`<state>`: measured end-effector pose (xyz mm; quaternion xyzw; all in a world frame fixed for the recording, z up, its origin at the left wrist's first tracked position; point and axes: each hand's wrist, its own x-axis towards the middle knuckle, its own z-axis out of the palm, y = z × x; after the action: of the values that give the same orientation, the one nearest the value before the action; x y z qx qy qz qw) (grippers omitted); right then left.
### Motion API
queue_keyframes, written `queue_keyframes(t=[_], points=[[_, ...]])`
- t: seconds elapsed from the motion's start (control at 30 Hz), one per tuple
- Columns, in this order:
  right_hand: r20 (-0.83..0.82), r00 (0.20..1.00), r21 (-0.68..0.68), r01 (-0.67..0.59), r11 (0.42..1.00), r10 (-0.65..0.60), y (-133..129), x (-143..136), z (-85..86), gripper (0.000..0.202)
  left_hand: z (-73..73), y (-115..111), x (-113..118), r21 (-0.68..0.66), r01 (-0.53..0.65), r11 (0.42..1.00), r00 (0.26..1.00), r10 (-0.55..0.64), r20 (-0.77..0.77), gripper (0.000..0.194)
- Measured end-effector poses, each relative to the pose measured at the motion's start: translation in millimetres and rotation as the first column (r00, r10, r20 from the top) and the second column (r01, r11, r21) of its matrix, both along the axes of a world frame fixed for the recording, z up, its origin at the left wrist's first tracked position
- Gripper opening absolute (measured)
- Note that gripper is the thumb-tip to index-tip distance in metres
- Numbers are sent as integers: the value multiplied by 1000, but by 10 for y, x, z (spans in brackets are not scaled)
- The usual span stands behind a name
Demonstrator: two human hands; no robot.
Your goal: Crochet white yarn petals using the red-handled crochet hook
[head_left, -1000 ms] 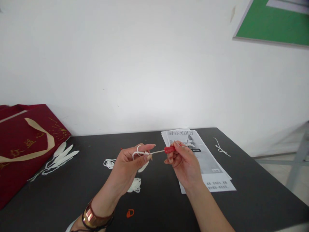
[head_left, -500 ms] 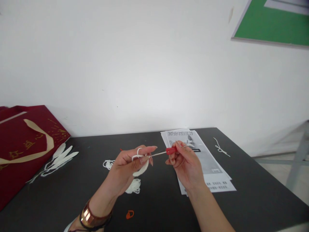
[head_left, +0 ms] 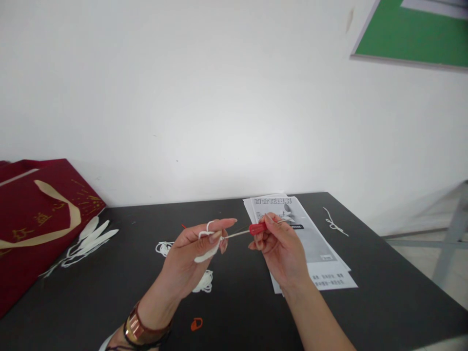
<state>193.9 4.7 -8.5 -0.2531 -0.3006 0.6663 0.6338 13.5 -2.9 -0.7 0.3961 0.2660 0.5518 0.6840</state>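
Note:
My left hand pinches a small white crochet piece between thumb and fingers, with white yarn looped round the index finger. In my right hand is a crochet hook with a red grip, held between thumb and fingers. Its thin metal shaft points left, and the tip meets the work at my left fingertips; whether it sits inside a stitch is too small to tell. Behind and below my left hand lie white yarn bundles, partly hidden by it.
Printed sheets lie under and beyond my right hand. An orange stitch marker rests near the front of the black table. To the left are finished white leaf-shaped pieces and a dark red bag. A tied white yarn piece lies right.
The white crochet piece has turned and shifted slightly left and up in my left fingers. The hook has moved a little left with my right hand.

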Motion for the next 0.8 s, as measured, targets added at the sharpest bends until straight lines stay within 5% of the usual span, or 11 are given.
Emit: queue_keyframes(t=[0.8], points=[[20,999,30,38,999,-39,-44,-28,22,19,-30,1,52,-44,-3,999,993,8,120,20]])
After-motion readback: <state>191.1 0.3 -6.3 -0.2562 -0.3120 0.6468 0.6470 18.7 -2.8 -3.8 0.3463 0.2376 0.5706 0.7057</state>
